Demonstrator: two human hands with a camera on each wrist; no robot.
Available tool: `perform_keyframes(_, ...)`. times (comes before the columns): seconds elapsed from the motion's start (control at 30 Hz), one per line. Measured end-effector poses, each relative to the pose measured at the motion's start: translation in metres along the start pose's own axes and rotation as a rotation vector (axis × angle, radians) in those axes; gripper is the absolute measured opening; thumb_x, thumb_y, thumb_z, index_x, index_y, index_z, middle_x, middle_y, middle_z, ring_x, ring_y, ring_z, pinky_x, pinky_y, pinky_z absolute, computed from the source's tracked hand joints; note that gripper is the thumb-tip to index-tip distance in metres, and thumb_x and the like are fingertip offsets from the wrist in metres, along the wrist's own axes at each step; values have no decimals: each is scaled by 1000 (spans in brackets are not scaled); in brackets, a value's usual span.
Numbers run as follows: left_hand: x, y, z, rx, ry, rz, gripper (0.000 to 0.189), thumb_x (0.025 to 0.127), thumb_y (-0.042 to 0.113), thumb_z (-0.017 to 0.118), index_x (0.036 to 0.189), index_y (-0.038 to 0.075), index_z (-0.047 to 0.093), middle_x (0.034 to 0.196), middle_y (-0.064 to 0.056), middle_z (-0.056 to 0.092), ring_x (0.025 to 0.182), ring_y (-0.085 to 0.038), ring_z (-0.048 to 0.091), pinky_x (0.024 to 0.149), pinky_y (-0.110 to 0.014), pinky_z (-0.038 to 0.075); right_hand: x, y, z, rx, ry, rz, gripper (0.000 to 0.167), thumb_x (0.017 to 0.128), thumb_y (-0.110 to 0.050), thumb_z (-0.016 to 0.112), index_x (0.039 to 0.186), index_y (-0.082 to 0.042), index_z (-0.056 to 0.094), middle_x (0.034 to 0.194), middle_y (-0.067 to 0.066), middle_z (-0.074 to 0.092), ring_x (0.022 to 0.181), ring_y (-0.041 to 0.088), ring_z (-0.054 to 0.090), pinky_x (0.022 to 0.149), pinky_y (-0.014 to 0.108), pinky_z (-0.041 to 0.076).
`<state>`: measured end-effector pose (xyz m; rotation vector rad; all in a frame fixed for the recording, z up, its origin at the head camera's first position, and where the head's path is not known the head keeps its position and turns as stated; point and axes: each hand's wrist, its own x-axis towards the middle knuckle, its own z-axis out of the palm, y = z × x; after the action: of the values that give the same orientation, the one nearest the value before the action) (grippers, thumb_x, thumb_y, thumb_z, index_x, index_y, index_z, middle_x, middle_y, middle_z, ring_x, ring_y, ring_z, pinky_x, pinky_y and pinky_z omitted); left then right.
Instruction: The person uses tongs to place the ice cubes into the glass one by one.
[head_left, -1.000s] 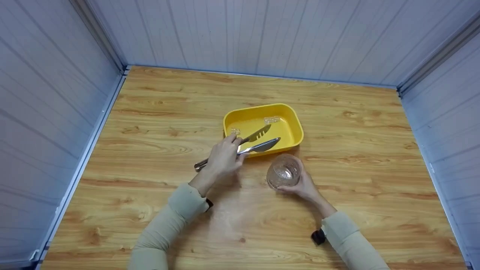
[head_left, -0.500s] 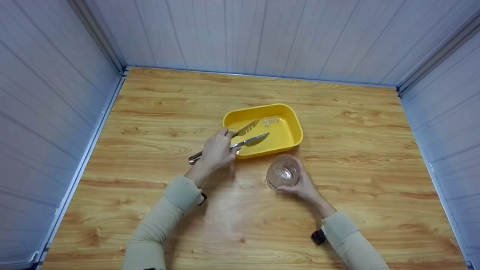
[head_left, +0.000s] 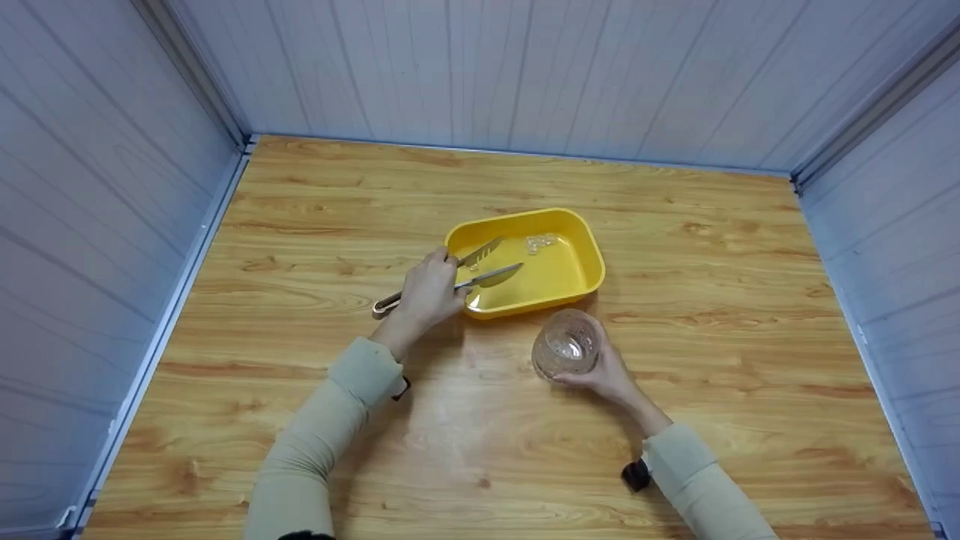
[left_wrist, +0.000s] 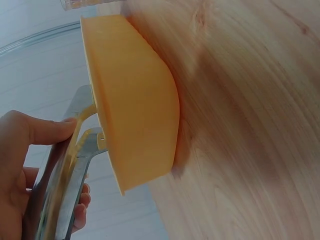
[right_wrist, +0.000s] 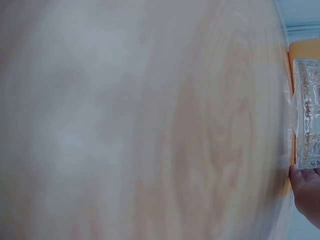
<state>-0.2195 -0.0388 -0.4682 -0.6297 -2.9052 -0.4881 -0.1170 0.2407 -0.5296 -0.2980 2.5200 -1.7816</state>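
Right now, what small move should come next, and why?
Probably draw the tongs back slightly with the left hand: they stand open, and from above a clear piece in the yellow tray shows inside their spread, short of the tips.

At the left end of the rounded yellow tray (head_left: 536, 304), the left hand (head_left: 433, 289) hides the middle of the silver metal tongs (head_left: 498, 275). Inside, small clear lumps (head_left: 540, 242) are too tiny to count. Before the tray, the right wrist view's edge crops the clear patterned drinking glass (right_wrist: 308, 115).
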Motion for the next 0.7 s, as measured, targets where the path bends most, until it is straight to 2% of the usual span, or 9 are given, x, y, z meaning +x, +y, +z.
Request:
perform_keyframes(0.27,8,3,1,34,-68,-78,30,74,24,63,84,-3,61,92,-14,53,77,-27,54,59,-43,48,0,1,0,25,1,4,100,53,0,82,134,3,24,129,24,38,119,35,35,100,44,23)
perform_keyframes(0.7,18,1,8,75,-96,-109,19,70,20,61,74,2,63,93,-16,54,79,-28,54,58,-43,48,0,0,0,-12,7,-7,99,53,-3,83,133,3,26,127,25,40,117,37,37,99,45,25)
